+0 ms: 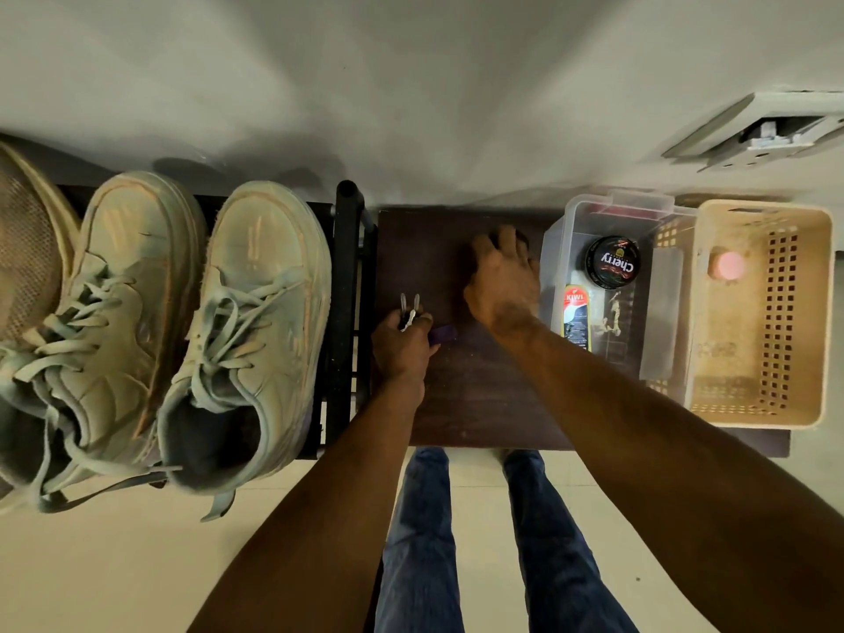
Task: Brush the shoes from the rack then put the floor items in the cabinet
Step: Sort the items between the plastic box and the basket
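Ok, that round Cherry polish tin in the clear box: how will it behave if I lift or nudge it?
The Cherry polish tin lies flat and low, so it probably won't tip. Its glossy lid looks slippery, so gripping the rim seems safer. Stood on edge it could roll; inside the clear plastic box beside the Kiwi bottle it would probably just slide.

Pale wall (411, 84) (dimly lit), cream tiled floor (137, 564), dark wooden cabinet top (479, 404).

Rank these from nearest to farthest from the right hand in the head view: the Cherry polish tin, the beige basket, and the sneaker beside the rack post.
1. Cherry polish tin, just right, in the clear box.
2. Sneaker, left, past the rack post.
3. Beige basket, far right.
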